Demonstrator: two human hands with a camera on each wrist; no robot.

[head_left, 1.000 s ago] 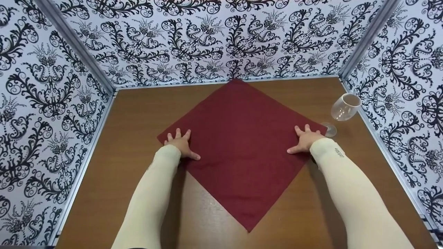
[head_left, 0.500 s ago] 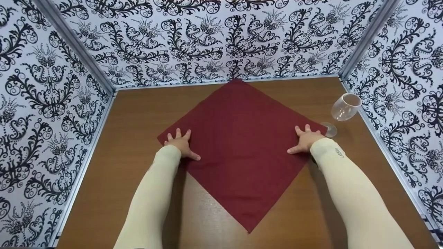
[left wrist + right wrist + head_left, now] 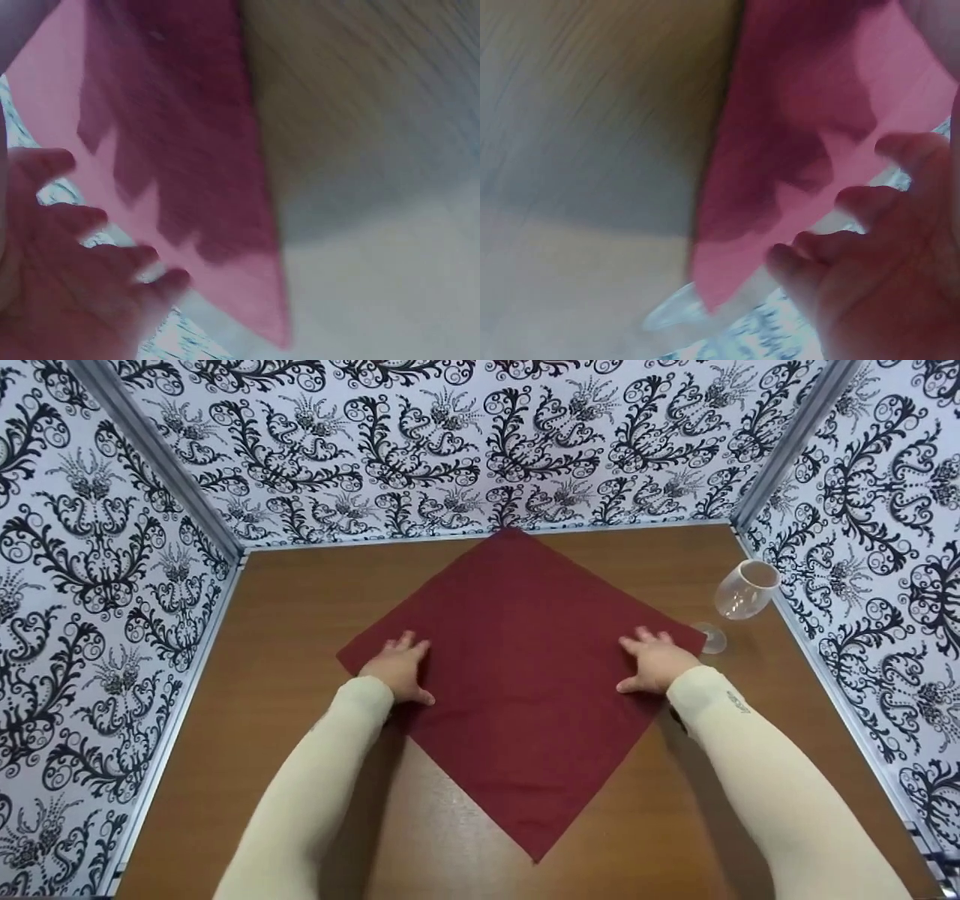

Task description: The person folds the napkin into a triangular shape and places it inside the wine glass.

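Observation:
A dark red cloth napkin (image 3: 517, 660) lies flat on the table as a diamond, one corner pointing toward me. Over its left part is my left hand (image 3: 401, 671), fingers spread and holding nothing. My right hand (image 3: 656, 664) is over the right part, its fingers likewise apart and holding nothing. In the left wrist view, the left palm and fingers (image 3: 90, 259) hang above the cloth, which carries their shadow. The right wrist view shows the right hand (image 3: 892, 262) raised off the cloth in the same way.
A clear wine glass (image 3: 746, 591) stands at the right, its foot touching or just under the napkin's right corner. The wooden table (image 3: 285, 607) is enclosed by patterned panels (image 3: 420, 450) at the back and both sides.
Both hands have lifted off the napkin, where they rested with fingers spread. The fingers have bent slightly. The napkin and glass have stayed in place, while the view has shifted a little.

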